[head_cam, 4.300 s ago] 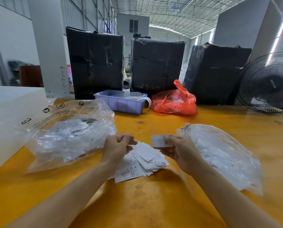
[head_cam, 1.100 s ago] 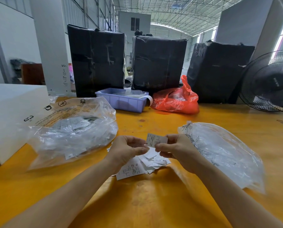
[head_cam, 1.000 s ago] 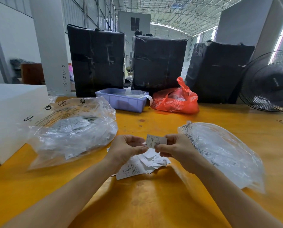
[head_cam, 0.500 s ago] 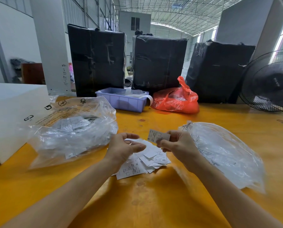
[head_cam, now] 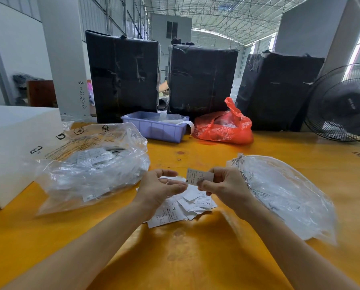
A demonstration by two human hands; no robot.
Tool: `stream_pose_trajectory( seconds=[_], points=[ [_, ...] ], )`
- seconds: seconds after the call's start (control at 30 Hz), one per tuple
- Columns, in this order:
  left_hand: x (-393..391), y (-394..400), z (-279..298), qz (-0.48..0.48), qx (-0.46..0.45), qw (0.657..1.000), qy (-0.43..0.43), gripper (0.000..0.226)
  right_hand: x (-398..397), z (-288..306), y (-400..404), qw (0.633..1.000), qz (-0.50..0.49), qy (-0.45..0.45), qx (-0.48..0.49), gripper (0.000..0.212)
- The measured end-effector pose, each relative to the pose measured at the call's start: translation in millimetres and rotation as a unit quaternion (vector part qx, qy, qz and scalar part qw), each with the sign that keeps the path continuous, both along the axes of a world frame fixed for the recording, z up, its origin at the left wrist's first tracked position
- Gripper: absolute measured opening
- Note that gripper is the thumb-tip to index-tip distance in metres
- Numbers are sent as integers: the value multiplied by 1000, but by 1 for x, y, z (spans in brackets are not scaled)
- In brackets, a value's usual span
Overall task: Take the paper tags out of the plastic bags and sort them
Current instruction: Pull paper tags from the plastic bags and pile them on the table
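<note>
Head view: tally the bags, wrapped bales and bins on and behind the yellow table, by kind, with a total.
Clear plastic bags: 2, left bag and right bag
Red plastic bag: 1
Black wrapped bales: 3, left, middle, right
Purple bin: 1
Total: 7

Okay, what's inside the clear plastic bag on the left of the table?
Through the clear plastic bag, white printed paper tags show near the top, among crumpled smaller clear bags. The folds and glare hide whatever lies deeper, so a count isn't possible.
</note>
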State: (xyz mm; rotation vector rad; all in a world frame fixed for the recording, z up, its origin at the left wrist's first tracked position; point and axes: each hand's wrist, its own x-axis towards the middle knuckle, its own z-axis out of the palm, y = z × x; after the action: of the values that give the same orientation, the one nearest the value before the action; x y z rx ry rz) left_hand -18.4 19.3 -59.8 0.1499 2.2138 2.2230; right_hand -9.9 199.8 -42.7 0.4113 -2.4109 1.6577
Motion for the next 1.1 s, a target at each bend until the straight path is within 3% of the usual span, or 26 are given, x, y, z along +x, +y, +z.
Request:
stream_pose_trajectory(
  seconds=[0.4,0.7,0.93,1.1],
  points=[
    [1,1,1,-12,11,1000,-12,45,-2,-7,1,993,-50,59,86,10],
    [-1,1,-3,-11,-31,999,14,44,6,0,-3,991,28,-13,131,2],
    [-2,0,-4,4,-44,997,64,42,10,4,-6,985,56,-86,139,16],
    [0,2,-3,21,-26,995,92,41,11,5,-6,988,34,-73,132,17]
  ],
)
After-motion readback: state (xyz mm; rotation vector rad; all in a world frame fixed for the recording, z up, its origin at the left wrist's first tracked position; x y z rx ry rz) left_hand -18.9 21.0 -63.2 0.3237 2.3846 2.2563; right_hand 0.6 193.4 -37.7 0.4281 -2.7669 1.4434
